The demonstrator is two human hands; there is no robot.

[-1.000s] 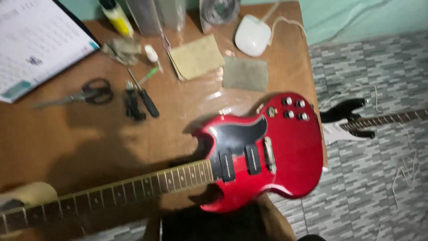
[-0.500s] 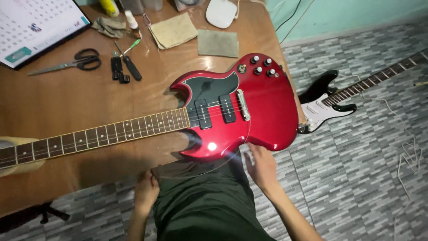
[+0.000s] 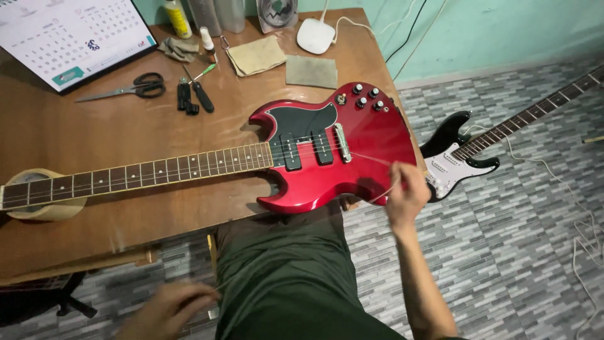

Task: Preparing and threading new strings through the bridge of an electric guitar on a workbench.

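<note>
Brown wood, worn and smooth: the table [image 3: 94,132] stands on grey patterned floor tiles [image 3: 535,252] against a pale green wall [image 3: 503,28]. Glossy red guitar [image 3: 333,151] lies flat at the table's right edge, its neck resting on a tape roll [image 3: 38,208] at the left edge. Right hand [image 3: 406,195], fingers pinched on a thin wire string [image 3: 380,196], sits just off the near right corner. Left hand [image 3: 170,308] is low and blurred; I can't tell its fingers. Scissors [image 3: 135,86], cloths, a calendar [image 3: 69,38] along the far edge. Black guitar [image 3: 465,154] on the floor.
</note>
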